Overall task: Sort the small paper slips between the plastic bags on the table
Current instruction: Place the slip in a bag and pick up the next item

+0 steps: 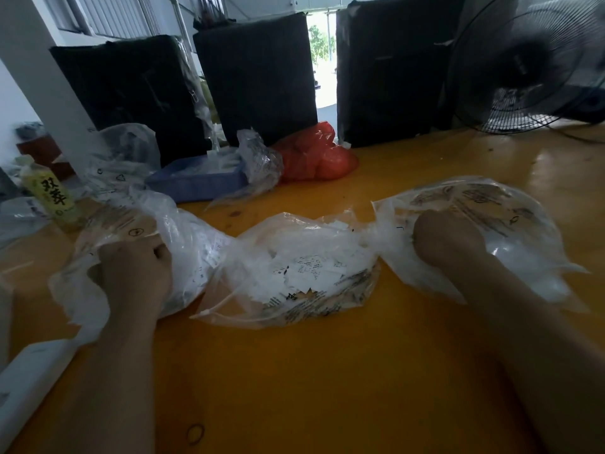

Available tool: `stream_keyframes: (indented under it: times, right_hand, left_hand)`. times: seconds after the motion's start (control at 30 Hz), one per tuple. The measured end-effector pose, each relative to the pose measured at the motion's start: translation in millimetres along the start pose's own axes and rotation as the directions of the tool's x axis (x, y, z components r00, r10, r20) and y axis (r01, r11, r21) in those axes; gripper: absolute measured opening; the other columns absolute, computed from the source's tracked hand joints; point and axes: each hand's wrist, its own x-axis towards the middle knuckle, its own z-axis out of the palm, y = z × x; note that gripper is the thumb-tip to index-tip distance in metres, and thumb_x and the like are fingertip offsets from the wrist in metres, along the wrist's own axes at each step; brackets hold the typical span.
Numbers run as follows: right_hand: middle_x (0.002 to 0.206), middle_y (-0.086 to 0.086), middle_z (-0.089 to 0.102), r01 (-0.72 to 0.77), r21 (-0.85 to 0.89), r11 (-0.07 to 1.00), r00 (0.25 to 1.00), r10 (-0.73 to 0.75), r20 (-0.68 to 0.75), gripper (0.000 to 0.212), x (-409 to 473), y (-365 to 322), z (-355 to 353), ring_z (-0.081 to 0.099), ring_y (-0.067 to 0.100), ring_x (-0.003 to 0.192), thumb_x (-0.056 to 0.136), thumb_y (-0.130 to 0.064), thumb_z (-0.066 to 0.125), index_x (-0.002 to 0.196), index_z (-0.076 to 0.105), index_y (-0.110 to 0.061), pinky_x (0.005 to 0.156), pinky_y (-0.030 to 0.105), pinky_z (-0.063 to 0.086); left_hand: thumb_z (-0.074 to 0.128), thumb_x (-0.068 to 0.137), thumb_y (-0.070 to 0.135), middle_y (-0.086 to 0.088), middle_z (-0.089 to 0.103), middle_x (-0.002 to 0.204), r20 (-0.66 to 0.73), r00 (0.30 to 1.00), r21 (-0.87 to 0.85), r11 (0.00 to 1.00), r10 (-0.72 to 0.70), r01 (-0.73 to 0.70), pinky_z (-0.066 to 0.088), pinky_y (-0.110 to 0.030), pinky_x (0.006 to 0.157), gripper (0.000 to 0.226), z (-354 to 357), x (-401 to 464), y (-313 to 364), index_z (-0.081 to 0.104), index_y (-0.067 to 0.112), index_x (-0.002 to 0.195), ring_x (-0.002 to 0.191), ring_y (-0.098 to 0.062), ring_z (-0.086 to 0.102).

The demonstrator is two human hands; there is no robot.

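Both hands are curled at this moment: the left hand (136,276), at the lower left of the frame, has its fingers bent into the crumpled left bag (183,237), and the right hand (448,239), at the right of the frame, is closed like a fist on or inside the right bag (510,224). Whether either hand pinches slips or only plastic, I cannot tell, because the fingertips are hidden. To do this step well, I think each hand should open low inside its own bag, so the light slips fall in and do not stick to the fingers or catch on the mouth of the bag; the fan (537,67) at the upper right could blow loose paper away if it is running. The paper slips (304,270) are small, white, with black print, and they lie in a loose heap in the middle bag (291,309), at the centre of the frame between the two hands. All three bags are thin, clear, wrinkled plastic with dark printing, and they lie on the yellow tabletop (311,371).
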Motion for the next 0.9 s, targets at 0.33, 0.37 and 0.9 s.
stream_keyframes:
  times: [0.33, 0.37, 0.9]
  right_hand:
    - [0.066, 0.007, 0.055, 0.043, 0.133, 0.990, 0.965, -0.006, -0.263, 0.036, 0, -4, -12, 0.048, 0.020, 0.054, 0.103, -0.016, 0.046, 0.069, 0.057, -0.008, 0.048, 0.025, 0.027]
    - [0.066, 0.005, 0.055, 0.138, 0.172, 0.975, 0.939, -0.074, -0.336, 0.036, -1, -8, -13, 0.046, 0.015, 0.053, 0.105, -0.020, 0.046, 0.077, 0.061, -0.006, 0.048, 0.024, 0.026]
    - [0.091, -0.017, 0.076, 0.399, 0.856, 0.328, 0.859, -0.459, -0.225, 0.040, -45, -76, 26, 0.073, 0.005, 0.079, 0.097, -0.029, 0.068, 0.135, 0.052, -0.031, 0.074, 0.023, 0.059]
  left_hand:
    - [0.037, 0.098, 0.020, -0.015, 0.070, 0.126, -0.357, 0.934, -0.317, 0.940, 0.009, -0.130, 0.036, -0.051, 0.108, 0.043, -27, -7, 24, 0.070, 0.014, 0.126, 0.127, -0.039, 0.055]
    - [0.041, 0.100, 0.017, -0.015, 0.072, 0.120, -0.418, 0.906, -0.336, 0.915, 0.068, -0.224, 0.036, -0.048, 0.107, 0.038, -27, -14, 35, 0.072, 0.012, 0.120, 0.121, -0.036, 0.058]
    - [0.076, 0.091, 0.046, 0.009, 0.080, 0.099, 0.536, 0.769, -0.822, 0.423, 0.349, 0.381, 0.058, -0.017, 0.075, 0.021, 21, -93, 105, 0.079, 0.030, 0.104, 0.092, -0.006, 0.075]
